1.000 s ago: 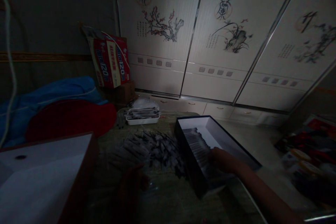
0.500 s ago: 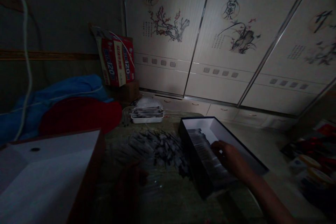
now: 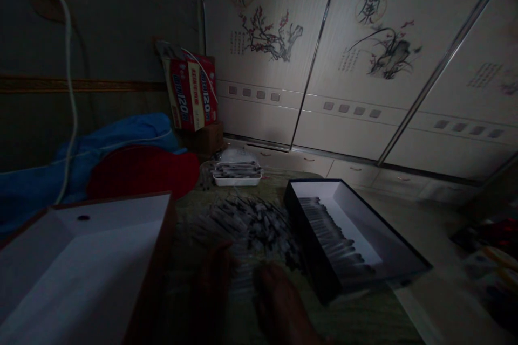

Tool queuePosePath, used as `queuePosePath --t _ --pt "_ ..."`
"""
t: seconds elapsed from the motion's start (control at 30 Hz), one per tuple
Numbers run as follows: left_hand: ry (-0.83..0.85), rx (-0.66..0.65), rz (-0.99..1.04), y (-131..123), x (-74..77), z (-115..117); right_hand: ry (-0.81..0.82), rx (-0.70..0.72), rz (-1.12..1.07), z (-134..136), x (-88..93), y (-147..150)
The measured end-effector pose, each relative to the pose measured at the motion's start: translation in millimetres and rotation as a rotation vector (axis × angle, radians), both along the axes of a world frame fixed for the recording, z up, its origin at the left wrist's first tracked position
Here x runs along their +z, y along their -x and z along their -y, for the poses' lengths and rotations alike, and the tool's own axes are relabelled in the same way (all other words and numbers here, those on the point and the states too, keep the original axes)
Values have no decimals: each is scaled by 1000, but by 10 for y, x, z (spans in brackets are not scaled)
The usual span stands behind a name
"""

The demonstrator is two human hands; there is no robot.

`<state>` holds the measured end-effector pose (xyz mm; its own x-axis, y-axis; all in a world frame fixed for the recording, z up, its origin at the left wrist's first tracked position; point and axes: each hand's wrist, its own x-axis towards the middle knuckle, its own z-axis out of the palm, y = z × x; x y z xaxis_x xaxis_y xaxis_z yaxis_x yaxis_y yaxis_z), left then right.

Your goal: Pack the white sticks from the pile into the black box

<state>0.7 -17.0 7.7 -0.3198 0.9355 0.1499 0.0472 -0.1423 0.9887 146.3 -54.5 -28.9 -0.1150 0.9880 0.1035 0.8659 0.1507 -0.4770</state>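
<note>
My left hand (image 3: 214, 275) is low in the middle of the view, at the near edge of a loose pile of thin, clear, dark-ended sticks (image 3: 259, 221). My right hand (image 3: 279, 294) is just right of it, over the table and near the same pile. Darkness and blur hide the fingers of both, so whether they hold anything does not show. To the right stands a dark open box (image 3: 318, 264) with a white inside. A row of similar slim sticks (image 3: 329, 232) lies side by side along its left part.
A large open box (image 3: 162, 248) with a white inside stands at the left. Behind the pile sits a white tray (image 3: 238, 180) of similar sticks. Red cloth (image 3: 141, 175), blue cloth (image 3: 121, 132) and a red printed carton (image 3: 192, 91) are farther back, before the sliding doors (image 3: 259, 64).
My right hand has left the dark box and come left and nearer, beside my left hand. The row of sticks in the box shows more fully. The view has turned slightly left.
</note>
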Motion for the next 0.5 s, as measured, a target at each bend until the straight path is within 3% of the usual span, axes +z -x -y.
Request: queuePosePath --t 0.07,0.2,0.33,0.5 --pt "-27 -13 -4 -7 -65 -18 13 -14 43 5 -40 2" --pt "-70 -77 -39 -13 -166 -32 27 3 11 37 58 -90" --pt "-89 -35 -87 6 -177 -11 -89 13 -266 29 73 -275" --pt "0 -99 -102 -14 -85 -9 -175 -136 -622 -13 -9 -310"
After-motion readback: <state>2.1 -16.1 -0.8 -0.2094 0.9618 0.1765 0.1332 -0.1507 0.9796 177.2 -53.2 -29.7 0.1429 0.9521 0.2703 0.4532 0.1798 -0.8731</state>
